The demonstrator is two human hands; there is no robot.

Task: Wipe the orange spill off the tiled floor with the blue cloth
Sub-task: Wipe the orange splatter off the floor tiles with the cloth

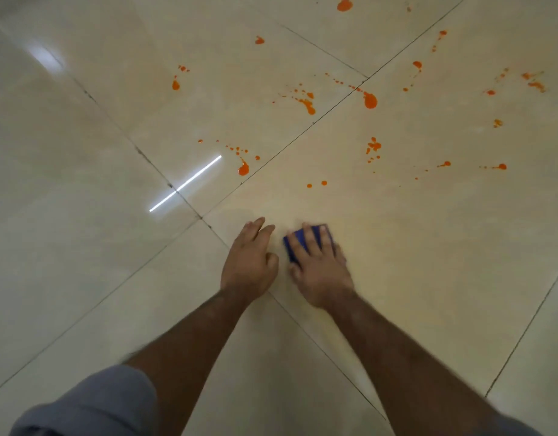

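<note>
- I see the right hand (318,269) pressed flat on the blue cloth (303,240), palm down, fingers spread over it; not a closed grasp, just holding it to the floor.
- Blue cloth looks folded small, mostly hidden under the right fingers; only its far and left edges show past them.
- Left hand (249,262) sits just beside the cloth on its left, not touching it from what I can tell; fingers extended and loosely together, thumb tucked toward the cloth, holding nothing.
- I can't tell whether the left palm is on the floor or just above it.
- Both hands blur slightly.
- Tiled floor (82,247) is glossy beige, big tiles with dark grout lines; a four-way grout crossing lies just left of the left hand.
- Orange spill (370,100) is scattered drops and splats across the far tiles, all ahead of the hands, apart from the cloth.
- Nearest drops I see: two small dots (317,184) ahead of the cloth, a teardrop splat (243,169) ahead of the left hand near a grout line.
- More splatter to the far right and at the top edge.
- Tile right around the cloth shows no orange drops.
- Bright strip-light reflection (185,184) crosses a grout line left of the spill.
- Grey sleeve (92,404) shows at bottom left on the left arm.
</note>
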